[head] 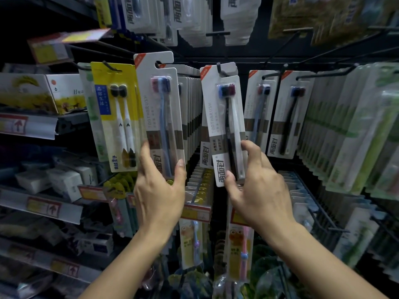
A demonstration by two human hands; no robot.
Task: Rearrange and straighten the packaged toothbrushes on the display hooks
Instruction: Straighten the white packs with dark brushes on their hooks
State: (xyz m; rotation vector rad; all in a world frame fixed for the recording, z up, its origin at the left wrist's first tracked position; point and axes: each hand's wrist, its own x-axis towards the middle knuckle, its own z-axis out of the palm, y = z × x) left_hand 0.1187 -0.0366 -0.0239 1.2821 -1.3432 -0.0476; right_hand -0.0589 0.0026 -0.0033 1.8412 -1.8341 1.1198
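My left hand [158, 186] grips the bottom of a white toothbrush pack [158, 108] holding a blue brush. Its hang slot sits just above and left of the hook carrying a row of the same packs [190, 117], apparently off the hook. My right hand [257, 186] pinches the lower end of a second white pack [224, 126] with a black and a white brush. That pack's top hangs on a black hook [221, 69] and it tilts slightly to the left. A yellow two-brush pack [121, 117] hangs just left of my left hand.
More white packs [285, 113] hang to the right, then rows of green packs [349, 134]. Further packs hang on the top row [194, 20]. Children's brushes [241, 251] hang below. Shelves with boxes and price rails [38, 126] run along the left.
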